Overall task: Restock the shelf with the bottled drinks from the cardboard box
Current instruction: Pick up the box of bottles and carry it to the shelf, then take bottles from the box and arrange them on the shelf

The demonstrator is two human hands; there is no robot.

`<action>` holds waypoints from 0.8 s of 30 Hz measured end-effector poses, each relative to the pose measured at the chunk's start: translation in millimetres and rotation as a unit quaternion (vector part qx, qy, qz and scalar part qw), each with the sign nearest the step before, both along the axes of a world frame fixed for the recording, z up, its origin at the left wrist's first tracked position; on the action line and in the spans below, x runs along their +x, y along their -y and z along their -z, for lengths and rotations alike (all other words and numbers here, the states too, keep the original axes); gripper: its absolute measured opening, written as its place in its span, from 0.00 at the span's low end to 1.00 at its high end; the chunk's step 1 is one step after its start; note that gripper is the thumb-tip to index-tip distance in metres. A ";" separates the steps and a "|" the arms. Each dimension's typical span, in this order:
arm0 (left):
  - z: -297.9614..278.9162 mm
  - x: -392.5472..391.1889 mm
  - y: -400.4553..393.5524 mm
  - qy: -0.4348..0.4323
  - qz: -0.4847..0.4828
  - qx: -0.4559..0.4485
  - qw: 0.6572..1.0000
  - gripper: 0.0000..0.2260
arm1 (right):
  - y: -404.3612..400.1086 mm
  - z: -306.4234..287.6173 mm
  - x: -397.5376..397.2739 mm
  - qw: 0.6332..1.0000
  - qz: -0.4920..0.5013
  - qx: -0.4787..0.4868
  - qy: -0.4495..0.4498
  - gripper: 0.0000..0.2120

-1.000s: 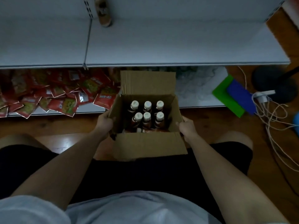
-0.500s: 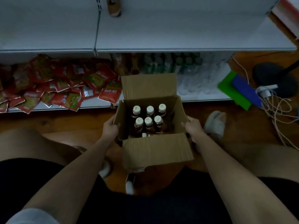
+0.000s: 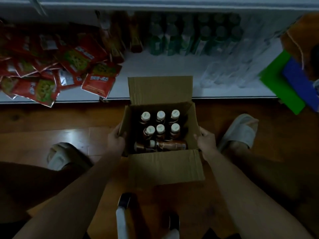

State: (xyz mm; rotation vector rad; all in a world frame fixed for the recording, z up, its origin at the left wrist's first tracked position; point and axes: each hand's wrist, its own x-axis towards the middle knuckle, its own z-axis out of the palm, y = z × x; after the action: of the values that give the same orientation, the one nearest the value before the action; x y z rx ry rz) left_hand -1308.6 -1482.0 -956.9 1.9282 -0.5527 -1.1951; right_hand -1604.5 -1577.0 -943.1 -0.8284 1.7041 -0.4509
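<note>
An open cardboard box point(image 3: 165, 168) sits low over the wooden floor, just in front of the bottom shelf point(image 3: 155, 69). Several brown bottled drinks with white caps point(image 3: 160, 129) stand upright inside it, and one more bottle point(image 3: 170, 145) lies on its side at the near end. My left hand point(image 3: 116, 141) grips the box's left wall. My right hand point(image 3: 206, 144) grips its right wall. The far flap stands up against the shelf edge and the near flap hangs toward me.
The bottom shelf holds red snack packets point(image 3: 51, 66) at left, brown and green bottles point(image 3: 174, 38) in the middle and clear bottles point(image 3: 238, 66) at right. A green and blue folder point(image 3: 286, 83) leans at the right. My slippered feet point(image 3: 239, 131) flank the box.
The box came down from my lap toward the floor and closer to the bottom shelf. My view dropped from the upper shelf to the lower one. Both hands kept their grip.
</note>
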 end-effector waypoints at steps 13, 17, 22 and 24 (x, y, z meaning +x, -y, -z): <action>1.8 -7.0 46.9 0.028 0.036 0.013 0.999 0.17 | 48.2 -5.2 -3.8 0.987 -0.145 -0.014 -0.063 0.18; -23.7 -7.7 64.3 0.071 0.100 0.084 0.989 0.22 | 76.6 -34.5 -2.8 0.929 -0.341 0.053 -0.133 0.06; -66.6 -9.2 93.6 0.270 0.091 0.043 0.958 0.15 | 104.6 -80.1 3.9 0.879 -0.399 -0.066 -0.252 0.11; -78.8 -14.5 105.4 0.295 0.143 0.040 0.944 0.13 | 107.9 -91.1 12.7 0.879 -0.408 -0.093 -0.228 0.10</action>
State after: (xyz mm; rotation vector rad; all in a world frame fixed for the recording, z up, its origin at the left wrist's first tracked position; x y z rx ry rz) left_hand -1323.1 -1587.4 -878.1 2.3379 -1.1443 -0.7923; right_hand -1591.8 -1684.9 -852.0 -1.7942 1.5434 0.1903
